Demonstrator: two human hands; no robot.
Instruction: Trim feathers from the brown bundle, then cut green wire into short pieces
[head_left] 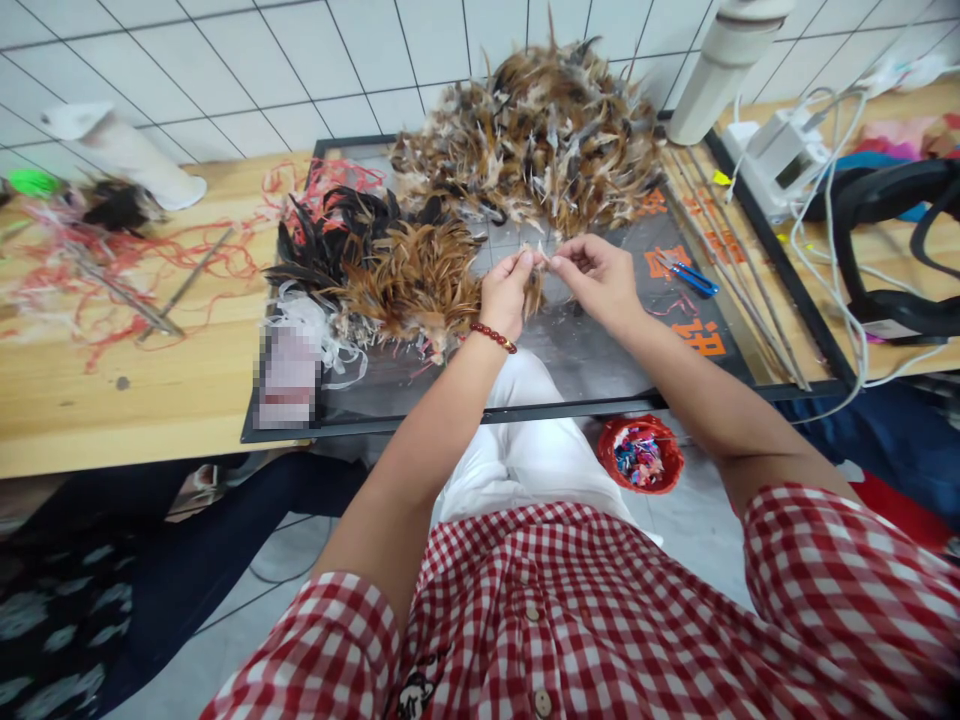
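In the head view both of my hands meet above a dark board, just in front of the feather piles. My left hand (507, 290), a beaded bracelet at its wrist, pinches a small bunch of brown feathers (535, 292) that hangs below the fingers. Close beside it, my right hand (598, 278) has thumb and forefinger pressed together at the pale end of the bunch; what lies between them is too small to make out. A large heap of mixed brown and grey feathers (532, 140) lies behind the hands. Left of them sit ginger feathers (409, 275) and black feathers (352, 240).
Blue-handled thread snips (694, 278) and thin rods (739, 270) lie to the right. A white bottle (724, 75), power strip (784, 160) and cables stand beyond. White ties (315, 325) and pink strings (195, 250) lie left. A red basket (607, 470) is below the table edge.
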